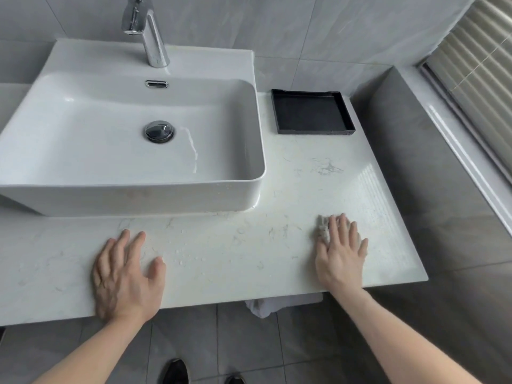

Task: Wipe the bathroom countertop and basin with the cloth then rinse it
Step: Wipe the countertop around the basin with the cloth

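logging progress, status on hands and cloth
Left hand flat on counter, open. Right hand pressing cloth flat on counter, right of basin. Black tray at the back, clear of the cloth.

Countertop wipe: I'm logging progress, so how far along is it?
Nothing looks finished: droplets still dot the countertop. In hand: right hand presses the cloth flat there; left hand rests beside. Left: basin, rinsing under the tap.
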`<state>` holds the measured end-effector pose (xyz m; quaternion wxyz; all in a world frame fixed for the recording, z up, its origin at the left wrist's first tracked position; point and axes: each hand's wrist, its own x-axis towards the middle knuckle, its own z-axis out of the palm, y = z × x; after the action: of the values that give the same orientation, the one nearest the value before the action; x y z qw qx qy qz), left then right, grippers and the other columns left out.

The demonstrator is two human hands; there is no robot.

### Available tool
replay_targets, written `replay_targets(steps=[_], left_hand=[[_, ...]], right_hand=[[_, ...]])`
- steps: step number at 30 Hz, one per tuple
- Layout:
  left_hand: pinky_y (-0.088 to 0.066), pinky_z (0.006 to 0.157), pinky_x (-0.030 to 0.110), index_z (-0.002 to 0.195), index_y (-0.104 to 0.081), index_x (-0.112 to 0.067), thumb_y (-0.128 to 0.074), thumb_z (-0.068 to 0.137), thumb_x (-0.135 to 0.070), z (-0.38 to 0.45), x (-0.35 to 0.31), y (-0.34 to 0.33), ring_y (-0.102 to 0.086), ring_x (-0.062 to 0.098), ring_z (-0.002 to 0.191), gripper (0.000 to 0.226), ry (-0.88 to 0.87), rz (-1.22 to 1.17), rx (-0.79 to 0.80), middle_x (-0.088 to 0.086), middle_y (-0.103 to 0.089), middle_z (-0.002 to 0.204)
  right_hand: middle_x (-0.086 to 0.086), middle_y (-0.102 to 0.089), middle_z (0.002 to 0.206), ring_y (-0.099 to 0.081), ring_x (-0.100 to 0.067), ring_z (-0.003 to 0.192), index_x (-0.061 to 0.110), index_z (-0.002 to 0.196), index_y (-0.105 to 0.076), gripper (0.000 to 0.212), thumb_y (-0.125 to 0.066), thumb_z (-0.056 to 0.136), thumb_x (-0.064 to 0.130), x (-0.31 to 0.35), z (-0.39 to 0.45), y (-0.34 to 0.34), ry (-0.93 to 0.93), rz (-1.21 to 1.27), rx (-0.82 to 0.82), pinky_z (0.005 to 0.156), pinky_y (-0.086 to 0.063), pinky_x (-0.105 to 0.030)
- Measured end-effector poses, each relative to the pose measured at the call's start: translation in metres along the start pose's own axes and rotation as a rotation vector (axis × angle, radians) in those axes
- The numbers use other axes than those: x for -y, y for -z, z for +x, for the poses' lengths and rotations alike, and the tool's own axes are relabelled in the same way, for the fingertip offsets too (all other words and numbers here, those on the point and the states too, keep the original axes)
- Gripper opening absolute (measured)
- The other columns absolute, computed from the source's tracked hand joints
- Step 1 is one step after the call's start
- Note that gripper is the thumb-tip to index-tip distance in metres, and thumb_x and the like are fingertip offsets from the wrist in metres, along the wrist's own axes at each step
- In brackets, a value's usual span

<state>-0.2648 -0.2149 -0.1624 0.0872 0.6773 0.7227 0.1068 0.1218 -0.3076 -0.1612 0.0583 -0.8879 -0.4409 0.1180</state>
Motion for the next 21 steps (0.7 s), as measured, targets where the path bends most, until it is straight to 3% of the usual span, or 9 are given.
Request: replay_targets(steps=[2, 7, 12, 15, 18, 21], left_hand=[[-0.019, 0.121, 0.048, 0.145, -0.045, -0.03, -0.04, 0.085, -0.053, 0.0, 0.0, 0.0, -0.017, 0.022, 0.15, 0.065, 0.0, 0.002, 0.007, -0.006, -0.03, 0.162], [-0.02, 0.12, 0.049, 0.145, -0.046, -0.03, -0.039, 0.084, -0.054, 0.0, -0.001, 0.001, -0.017, 0.022, 0.15, 0.065, 0.006, 0.002, 0.005, -0.005, -0.031, 0.162], [-0.021, 0.12, 0.049, 0.144, -0.047, -0.031, -0.04, 0.084, -0.054, 0.0, -0.001, 0.001, -0.018, 0.022, 0.15, 0.065, 0.007, -0.005, 0.002, -0.006, -0.031, 0.162], [-0.021, 0.12, 0.05, 0.144, -0.046, -0.031, -0.041, 0.084, -0.053, 0.0, -0.001, 0.001, -0.017, 0.022, 0.151, 0.064, 0.003, -0.007, 0.0, -0.006, -0.03, 0.162], [-0.021, 0.12, 0.049, 0.145, -0.046, -0.031, -0.04, 0.085, -0.053, 0.0, 0.0, 0.001, -0.018, 0.022, 0.151, 0.064, -0.004, -0.011, 0.003, -0.006, -0.031, 0.162], [-0.02, 0.121, 0.049, 0.146, -0.045, -0.031, -0.039, 0.085, -0.053, 0.0, 0.001, 0.0, -0.017, 0.022, 0.151, 0.065, -0.003, -0.005, 0.007, -0.006, -0.03, 0.162]], right_hand=[[0.003, 0.019, 0.169, 0.022, -0.022, 0.155, 0.028, 0.162, 0.009, 0.067, -0.022, 0.105, 0.043, 0.036, -0.021, -0.011, 0.095, 0.025, 0.004, 0.126, 0.011, -0.052], [0.002, 0.005, 0.171, 0.012, -0.02, 0.158, 0.022, 0.164, -0.009, 0.072, -0.038, 0.098, 0.033, 0.123, -0.074, -0.038, 0.403, 0.105, -0.006, 0.125, 0.009, -0.047], [0.001, -0.009, 0.171, 0.003, -0.014, 0.158, 0.016, 0.163, -0.02, 0.069, -0.042, 0.098, 0.013, 0.15, -0.088, -0.044, 0.691, 0.244, 0.114, 0.129, 0.0, -0.04], [0.002, -0.022, 0.168, -0.015, -0.013, 0.157, 0.014, 0.159, -0.031, 0.078, -0.047, 0.085, -0.005, 0.12, -0.067, -0.031, 0.611, 0.351, 0.1, 0.129, -0.01, -0.036], [0.007, -0.03, 0.165, -0.026, -0.013, 0.154, 0.019, 0.156, -0.038, 0.076, -0.049, 0.087, -0.012, 0.063, -0.037, -0.007, 0.35, 0.422, -0.055, 0.128, -0.017, -0.035], [0.007, -0.028, 0.166, -0.019, -0.013, 0.156, 0.02, 0.157, -0.036, 0.05, -0.041, 0.108, 0.013, -0.002, -0.007, 0.022, 0.15, 0.362, -0.114, 0.129, -0.015, -0.043]])
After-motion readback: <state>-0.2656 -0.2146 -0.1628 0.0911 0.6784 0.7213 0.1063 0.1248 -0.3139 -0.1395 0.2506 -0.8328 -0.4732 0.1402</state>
